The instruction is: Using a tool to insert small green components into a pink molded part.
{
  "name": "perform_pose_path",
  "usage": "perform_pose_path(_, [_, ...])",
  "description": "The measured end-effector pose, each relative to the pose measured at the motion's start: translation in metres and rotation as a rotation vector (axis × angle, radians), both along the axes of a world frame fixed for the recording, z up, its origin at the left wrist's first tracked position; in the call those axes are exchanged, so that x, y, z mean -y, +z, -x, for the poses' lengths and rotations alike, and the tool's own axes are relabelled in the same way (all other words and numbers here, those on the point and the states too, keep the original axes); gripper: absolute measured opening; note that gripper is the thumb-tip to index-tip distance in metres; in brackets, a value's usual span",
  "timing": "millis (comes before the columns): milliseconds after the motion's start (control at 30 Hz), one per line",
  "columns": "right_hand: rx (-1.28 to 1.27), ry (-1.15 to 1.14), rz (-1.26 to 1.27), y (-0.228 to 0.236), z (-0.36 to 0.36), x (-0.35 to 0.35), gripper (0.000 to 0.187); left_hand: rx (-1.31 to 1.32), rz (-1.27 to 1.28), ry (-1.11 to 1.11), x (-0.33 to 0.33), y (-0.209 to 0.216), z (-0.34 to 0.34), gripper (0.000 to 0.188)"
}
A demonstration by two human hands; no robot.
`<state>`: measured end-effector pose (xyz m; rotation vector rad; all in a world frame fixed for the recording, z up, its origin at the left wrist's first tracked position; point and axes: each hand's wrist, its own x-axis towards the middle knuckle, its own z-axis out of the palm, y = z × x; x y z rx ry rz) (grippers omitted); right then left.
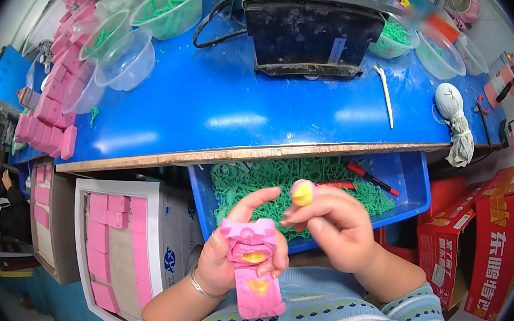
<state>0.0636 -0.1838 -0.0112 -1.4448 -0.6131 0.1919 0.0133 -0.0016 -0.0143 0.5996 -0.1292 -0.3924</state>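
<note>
My left hand (216,259) grips a pink rubbery mould (255,242) that lies folded open in two halves. Each half has a yellow patch in its hollow, the lower one roughly heart-shaped. Just right of it, my right hand (341,222) is closed with its fingers bent. A small rounded yellow-and-pink piece (303,193) sticks up from those fingers; its kind and how it is gripped are unclear. Below both hands, a blue tray (415,177) holds a heap of green moulded strips (254,182), with red and black marker pens (373,178) on top.
Across the blue table (214,93) stand a black machine (310,38), clear plastic bowls (126,59) with some green pieces, a stick-like tool (384,97) and a cloth-wrapped bulb (455,119). Pink blocks (56,108) are stacked left. A white box (112,252) holds more; red cartons (480,240) stand right.
</note>
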Motion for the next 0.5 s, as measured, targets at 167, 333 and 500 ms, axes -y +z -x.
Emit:
perform_pose_path(167, [0.393,0.090,0.070,0.002,-0.002,-0.011,0.040,-0.034,-0.169,-0.064,0.003,0.002,0.000,0.110])
perform_pose_path(333, [0.386,0.015,0.087,-0.001,0.000,-0.013,0.033,0.017,-0.449,0.296,0.014,0.003,0.007,0.076])
perform_pose_path(500, [0.442,-0.094,0.194,0.001,-0.001,-0.006,0.030,0.172,-0.604,0.410,0.001,-0.002,0.009,0.030])
